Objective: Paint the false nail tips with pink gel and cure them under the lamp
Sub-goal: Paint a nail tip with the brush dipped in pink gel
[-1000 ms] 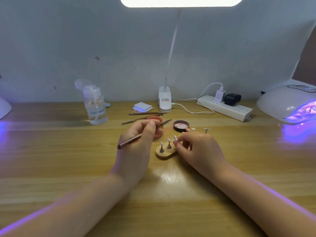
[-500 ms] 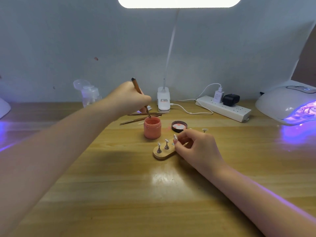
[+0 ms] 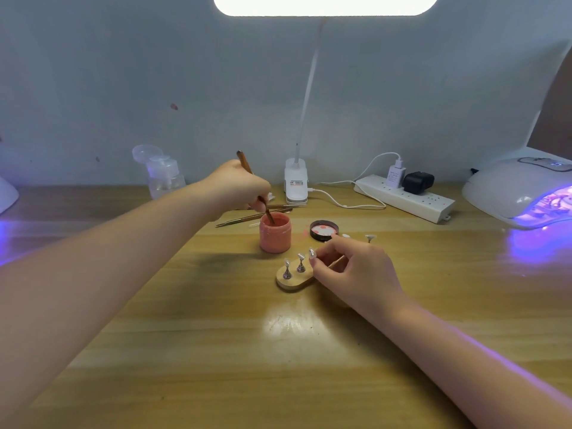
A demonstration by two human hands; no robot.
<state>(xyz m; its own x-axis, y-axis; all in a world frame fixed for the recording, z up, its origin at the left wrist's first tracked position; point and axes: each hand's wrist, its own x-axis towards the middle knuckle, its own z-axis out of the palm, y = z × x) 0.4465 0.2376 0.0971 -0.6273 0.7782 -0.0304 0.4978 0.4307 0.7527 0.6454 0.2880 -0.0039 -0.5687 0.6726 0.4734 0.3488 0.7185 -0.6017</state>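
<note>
Brush (image 3: 266,209) seemingly dips into jar (image 3: 275,232).

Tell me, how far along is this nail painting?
Early on. The pink gel jar is open, its lid beside it. The left hand dips a brush in; the right hand steadies the wooden stand. Its nail tips look unpainted; the curing lamp waits.

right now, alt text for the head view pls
The left hand dips a brush into an open pink gel jar while the right hand steadies a wooden stand of nail tips.
</note>
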